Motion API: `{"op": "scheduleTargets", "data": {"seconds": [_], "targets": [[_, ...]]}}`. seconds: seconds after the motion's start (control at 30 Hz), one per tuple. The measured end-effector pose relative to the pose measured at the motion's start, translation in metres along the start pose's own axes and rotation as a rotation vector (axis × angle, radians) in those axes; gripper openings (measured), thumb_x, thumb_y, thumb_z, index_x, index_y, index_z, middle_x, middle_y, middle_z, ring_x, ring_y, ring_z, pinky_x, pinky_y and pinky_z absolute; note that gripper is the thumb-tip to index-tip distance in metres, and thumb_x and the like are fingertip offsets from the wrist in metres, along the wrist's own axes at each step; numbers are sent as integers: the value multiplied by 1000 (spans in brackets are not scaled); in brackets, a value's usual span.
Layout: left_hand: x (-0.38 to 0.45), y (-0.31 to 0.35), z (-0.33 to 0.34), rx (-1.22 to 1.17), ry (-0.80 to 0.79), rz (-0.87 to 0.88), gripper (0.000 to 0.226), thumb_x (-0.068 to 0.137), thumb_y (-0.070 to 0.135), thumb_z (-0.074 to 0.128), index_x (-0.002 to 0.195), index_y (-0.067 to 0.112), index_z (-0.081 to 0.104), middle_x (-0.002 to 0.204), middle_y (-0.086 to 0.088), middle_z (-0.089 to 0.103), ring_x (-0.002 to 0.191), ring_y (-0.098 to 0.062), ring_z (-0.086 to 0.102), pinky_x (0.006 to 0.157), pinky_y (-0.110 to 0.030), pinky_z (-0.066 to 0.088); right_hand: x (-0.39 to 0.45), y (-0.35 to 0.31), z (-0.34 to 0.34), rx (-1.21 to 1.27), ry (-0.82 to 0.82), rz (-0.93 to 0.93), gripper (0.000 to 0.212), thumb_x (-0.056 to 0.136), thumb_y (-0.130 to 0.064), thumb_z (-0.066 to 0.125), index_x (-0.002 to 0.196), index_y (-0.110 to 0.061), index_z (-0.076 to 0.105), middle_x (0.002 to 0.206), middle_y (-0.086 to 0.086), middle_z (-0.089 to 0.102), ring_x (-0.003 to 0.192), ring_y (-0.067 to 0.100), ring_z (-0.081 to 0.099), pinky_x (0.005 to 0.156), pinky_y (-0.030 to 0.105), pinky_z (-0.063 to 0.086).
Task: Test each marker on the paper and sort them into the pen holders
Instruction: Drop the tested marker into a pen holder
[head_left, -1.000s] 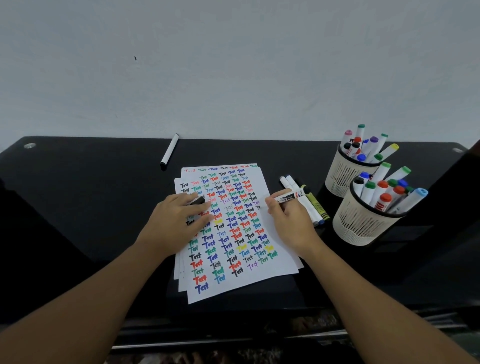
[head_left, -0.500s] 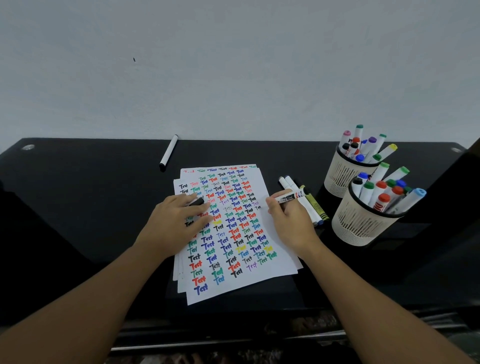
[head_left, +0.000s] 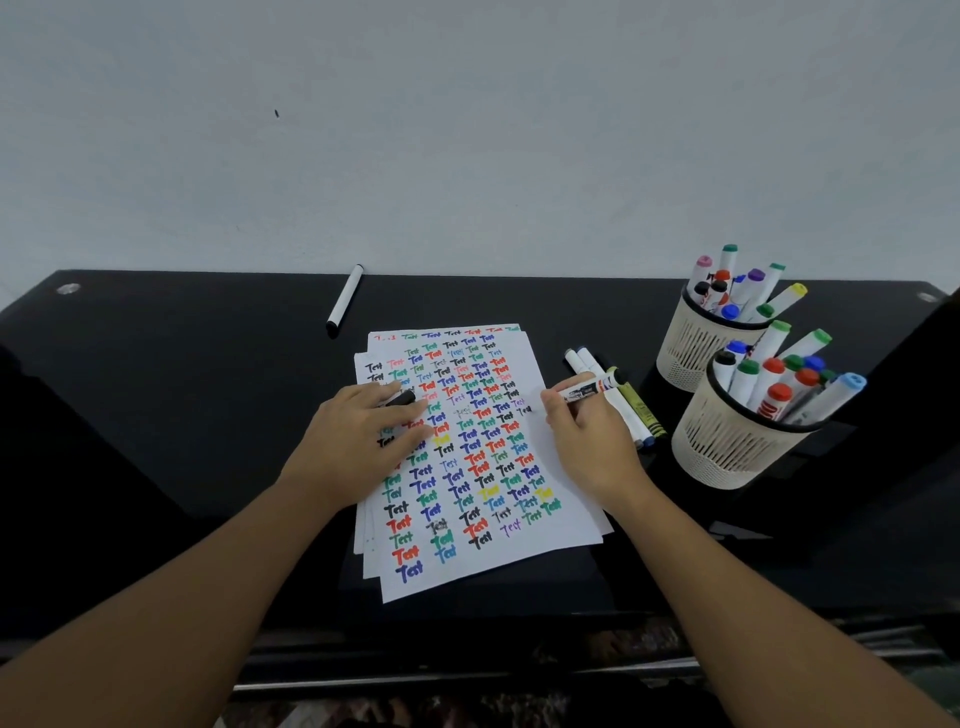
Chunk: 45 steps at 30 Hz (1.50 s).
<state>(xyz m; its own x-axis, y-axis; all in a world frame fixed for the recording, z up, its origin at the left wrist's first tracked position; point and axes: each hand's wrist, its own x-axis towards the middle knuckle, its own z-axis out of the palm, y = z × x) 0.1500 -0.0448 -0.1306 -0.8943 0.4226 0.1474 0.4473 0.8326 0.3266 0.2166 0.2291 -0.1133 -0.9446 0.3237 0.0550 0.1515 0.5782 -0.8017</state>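
Observation:
A stack of white paper (head_left: 566, 519) covered with coloured "Test" words lies on the black table (head_left: 156, 415). My right hand (head_left: 592, 441) grips a white marker (head_left: 592, 388), its tip on the paper's right edge beside a black "Test". My left hand (head_left: 358, 441) presses flat on the paper's left side and holds a black marker cap (head_left: 402, 399) between its fingers. Two cream pen holders stand at the right, a far one (head_left: 691, 353) and a near one (head_left: 727, 447), both full of markers.
Several loose markers (head_left: 631, 410) lie between the paper and the holders. A lone white marker with a black cap (head_left: 344, 301) lies near the wall at the back. A dark raised edge (head_left: 914, 374) rises at the far right.
My right hand has slid slightly left and down along the paper's edge with the marker. The left hand has stayed in place.

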Motion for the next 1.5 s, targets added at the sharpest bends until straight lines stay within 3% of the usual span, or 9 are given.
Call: {"op": "scheduleTargets", "data": {"seconds": [0.43,0.63,0.73,0.87,1.0,1.1,1.2,1.27,1.5], "targets": [[0,1,1,-5,38,14,50,96,62,48,141,41,56,155,9,45,144,-15,33,116,-41,27,-1,0,-1,61,17,-8,26,109,-38,48,101,-19,65,84,-3,68,81,12,65,66,29,47],[-6,4,-3,-73,223,-15,41,96,47,61,130,25,63,132,4,58,121,-12,49,96,-30,42,-4,3,1,223,6,-136,9,108,-38,52,111,-39,60,90,-16,68,92,7,67,86,32,53],[-4,6,-3,-91,227,-109,48,96,50,60,137,26,53,131,4,54,119,-13,45,97,-35,45,-7,5,1,117,-22,-252,10,108,-31,54,113,-35,62,95,-12,69,95,8,66,85,30,55],[1,2,0,-35,194,-144,49,99,51,54,140,24,55,123,5,53,113,-14,43,96,-37,44,-4,5,2,84,-153,-246,55,101,4,49,141,-33,55,119,-13,64,113,0,58,89,15,47],[0,0,1,-19,229,-108,35,102,36,54,133,20,62,115,3,56,106,-14,44,89,-35,43,0,-2,0,186,-182,-212,48,105,-5,44,144,-30,57,130,-14,60,121,-10,51,92,6,39],[0,1,1,-22,233,-133,36,102,37,55,133,21,61,117,2,56,106,-15,45,90,-34,42,3,-13,0,209,-151,-218,30,110,-25,46,137,-31,60,120,-14,64,107,0,64,89,19,51],[0,0,1,-16,236,-157,36,102,40,55,132,21,63,114,3,55,104,-14,44,89,-34,42,10,-28,4,211,-240,-206,37,110,-29,51,143,-44,43,117,-7,69,84,16,72,77,38,63],[1,0,1,-24,236,-144,32,102,37,55,129,22,63,113,4,55,102,-12,43,89,-34,42,15,-35,8,83,-292,-228,47,107,-33,56,146,-45,32,115,-6,72,85,20,72,76,41,64],[-6,4,-2,-60,305,-63,28,103,30,55,129,22,61,108,6,66,96,-11,52,95,-35,40,28,-46,25,-515,-252,-490,27,106,-37,55,132,-40,62,113,-7,68,97,16,61,85,41,55]]}}
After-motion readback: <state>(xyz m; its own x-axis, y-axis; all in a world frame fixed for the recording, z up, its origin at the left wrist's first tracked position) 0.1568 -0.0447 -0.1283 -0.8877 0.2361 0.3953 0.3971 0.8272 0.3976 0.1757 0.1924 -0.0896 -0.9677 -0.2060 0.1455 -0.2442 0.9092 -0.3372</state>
